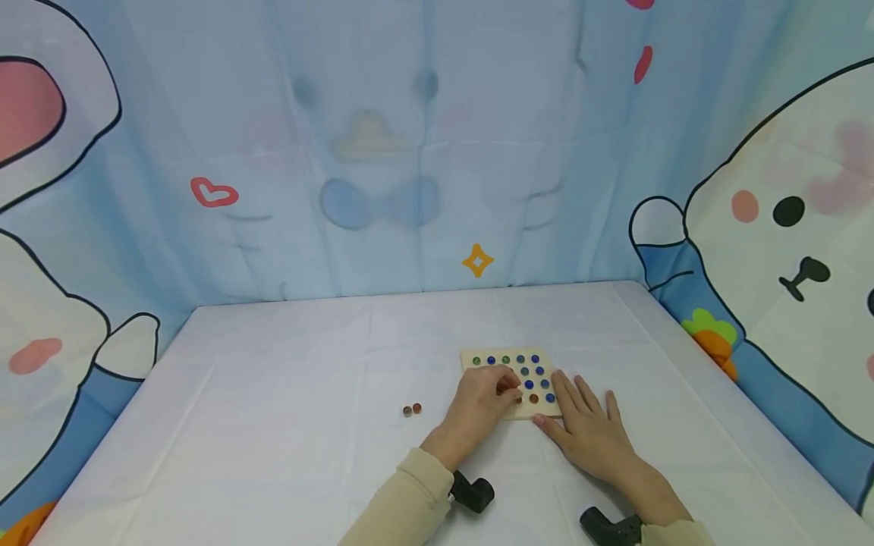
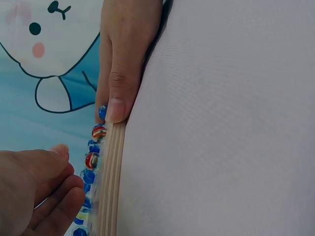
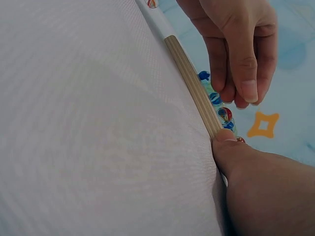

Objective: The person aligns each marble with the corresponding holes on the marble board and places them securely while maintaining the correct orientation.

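A pale wooden board [image 1: 531,413] with rows of glass marbles lies on the table, its layered edge [image 2: 110,182] facing the left wrist camera. Most visible marbles are blue or green; a red-striped one [image 2: 92,161] shows near the front edge. My left hand [image 1: 481,398] hovers over the board's left part, fingers bent and thumb close to the index finger. No marble shows between those fingertips, and the hand hides several marbles beneath it. With fingers stretched out, my right hand [image 1: 590,436] rests against the board's right side, its thumb [image 3: 226,136] at the front corner.
Two loose marbles [image 1: 417,408] lie on the white tablecloth [image 1: 273,425] left of the board. A blue cartoon curtain [image 1: 382,227] hangs behind the table. Black wrist-worn devices [image 1: 473,493] sit below both hands.
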Available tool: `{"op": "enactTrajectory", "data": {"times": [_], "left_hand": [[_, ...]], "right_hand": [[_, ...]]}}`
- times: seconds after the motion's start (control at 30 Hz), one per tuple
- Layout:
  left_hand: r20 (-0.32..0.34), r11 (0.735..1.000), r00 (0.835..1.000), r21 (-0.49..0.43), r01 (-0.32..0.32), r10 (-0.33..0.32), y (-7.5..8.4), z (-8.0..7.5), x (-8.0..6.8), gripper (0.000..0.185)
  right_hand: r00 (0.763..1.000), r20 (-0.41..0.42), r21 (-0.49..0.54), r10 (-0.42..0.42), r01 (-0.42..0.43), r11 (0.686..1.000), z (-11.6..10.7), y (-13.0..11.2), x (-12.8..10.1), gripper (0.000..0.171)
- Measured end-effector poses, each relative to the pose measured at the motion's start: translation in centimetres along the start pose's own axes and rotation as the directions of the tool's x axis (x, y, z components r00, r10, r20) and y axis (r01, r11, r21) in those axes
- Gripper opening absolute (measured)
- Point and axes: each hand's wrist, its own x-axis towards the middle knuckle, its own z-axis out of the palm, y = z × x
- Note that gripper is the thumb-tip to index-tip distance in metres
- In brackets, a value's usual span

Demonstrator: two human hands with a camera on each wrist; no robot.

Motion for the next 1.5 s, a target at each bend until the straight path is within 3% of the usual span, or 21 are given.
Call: {"op": "enactTrajectory", "data": {"times": [0.3, 1.23, 1.5], "left_hand": [[-0.027, 1.0, 1.0, -0.03, -0.007, 0.006, -0.4, -1.8, -0.3, 0.011], [-0.09, 0.984, 0.986, -0.126, 0.126, -0.138, -4.1, -6.9, -2.8, 0.012], [-0.13, 0.989, 0.984, -0.099, 0.113, -0.125, -5.3, -7.8, -3.6, 0.012]], "right_hand": [[1.0, -0.011, 0.007, -0.002, 0.002, 1.0, 0.1, -0.1, 0.0, 0.093], [1.0, -0.028, -0.004, -0.008, 0.008, 1.0, 0.2, -0.2, -0.1, 0.092], [1.0, -0.026, -0.002, -0.01, 0.009, 1.0, 0.2, -0.1, 0.0, 0.092]]}}
